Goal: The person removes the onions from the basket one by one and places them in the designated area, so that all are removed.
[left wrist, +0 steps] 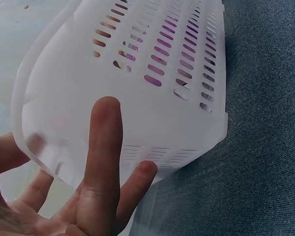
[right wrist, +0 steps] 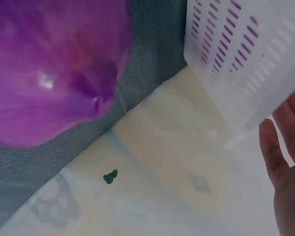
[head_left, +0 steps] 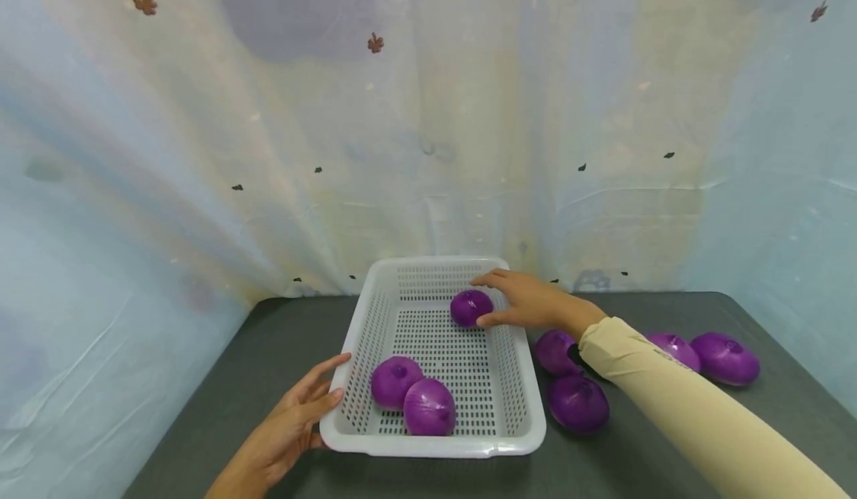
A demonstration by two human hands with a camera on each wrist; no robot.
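grey tabletop below, left hand touches basket, right hand hovers beside purple ball, both with fingers spread.

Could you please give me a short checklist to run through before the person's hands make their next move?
1. White basket upright on the dark table: ok.
2. Left hand at the basket: ok, fingers touch its left side near the front corner.
3. Right hand clear of the far purple item: cannot tell; its fingers are spread, but the thumb overlaps the item in the head view.
4. Space left in the basket: ok, three purple items inside, with bare floor between the far one and the near pair.
5. All purple items inside: not ok, at least four lie on the table to the right.
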